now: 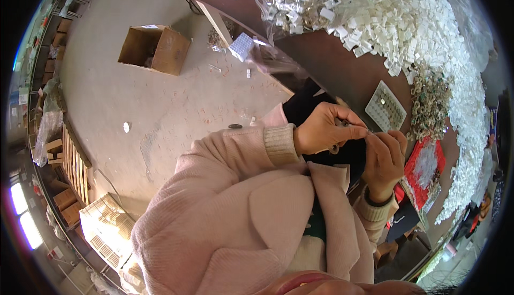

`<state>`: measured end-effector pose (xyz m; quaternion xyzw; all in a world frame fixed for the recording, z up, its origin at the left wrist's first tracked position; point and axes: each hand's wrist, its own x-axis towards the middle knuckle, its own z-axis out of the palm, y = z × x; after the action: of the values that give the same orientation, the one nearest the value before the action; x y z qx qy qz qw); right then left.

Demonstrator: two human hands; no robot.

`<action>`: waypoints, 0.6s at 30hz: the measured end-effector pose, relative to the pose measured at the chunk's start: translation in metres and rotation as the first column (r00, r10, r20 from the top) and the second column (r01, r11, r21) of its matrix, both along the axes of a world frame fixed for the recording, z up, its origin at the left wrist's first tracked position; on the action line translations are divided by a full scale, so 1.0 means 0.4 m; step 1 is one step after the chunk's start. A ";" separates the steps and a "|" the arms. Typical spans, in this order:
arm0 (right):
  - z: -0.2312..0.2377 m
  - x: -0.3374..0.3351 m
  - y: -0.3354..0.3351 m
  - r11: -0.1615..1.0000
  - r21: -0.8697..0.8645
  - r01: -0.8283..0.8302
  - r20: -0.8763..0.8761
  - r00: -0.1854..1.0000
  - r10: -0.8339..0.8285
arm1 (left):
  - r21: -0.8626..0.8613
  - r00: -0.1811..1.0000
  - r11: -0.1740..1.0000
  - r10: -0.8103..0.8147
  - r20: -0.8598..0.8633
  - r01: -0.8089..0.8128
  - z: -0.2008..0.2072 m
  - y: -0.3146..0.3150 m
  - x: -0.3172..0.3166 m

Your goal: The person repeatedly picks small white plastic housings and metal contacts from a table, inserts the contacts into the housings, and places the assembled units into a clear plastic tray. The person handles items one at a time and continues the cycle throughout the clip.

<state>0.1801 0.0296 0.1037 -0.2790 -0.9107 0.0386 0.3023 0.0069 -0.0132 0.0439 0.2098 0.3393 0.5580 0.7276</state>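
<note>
My left hand (327, 129) is closed, with small brownish metal ring pieces (334, 149) showing between and below its fingers. Its thumb and fingertips meet those of my right hand (384, 158), whose fingers are pinched together. Whatever lies between the right fingertips is too small to make out. Both hands are held over my lap beside the table edge. Closest to them on the table are a pale tray of round pockets (385, 106), with a small white disc in it, and a heap of similar small metal pieces (430, 100).
A large pile of small white plastic pieces (396, 17) spreads over the brown table (342, 62). Clear bags lie at its far end. A red bag (425, 164) sits at the near right. On the floor to the left stands an open cardboard box (170, 51).
</note>
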 end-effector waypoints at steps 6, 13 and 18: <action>-0.036 -0.014 -0.062 0.991 -0.124 0.039 -0.122 0.991 -0.054 | 0.017 0.989 1.000 0.008 -0.147 -0.005 -0.020 -0.054 -0.027; -0.059 -0.021 -0.084 0.991 -0.089 0.102 -0.206 0.971 -0.118 | -0.016 0.983 0.985 0.167 -0.073 -0.169 -0.011 -0.061 -0.005; -0.080 -0.026 -0.083 0.988 -0.071 0.134 -0.307 0.940 -0.149 | -0.006 0.981 0.982 0.191 -0.045 -0.191 -0.015 -0.061 0.005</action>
<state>0.1698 -0.0035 0.0716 -0.3414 -0.8280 0.0826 0.4371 0.0089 -0.0375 0.0380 0.1849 0.3769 0.6186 0.6642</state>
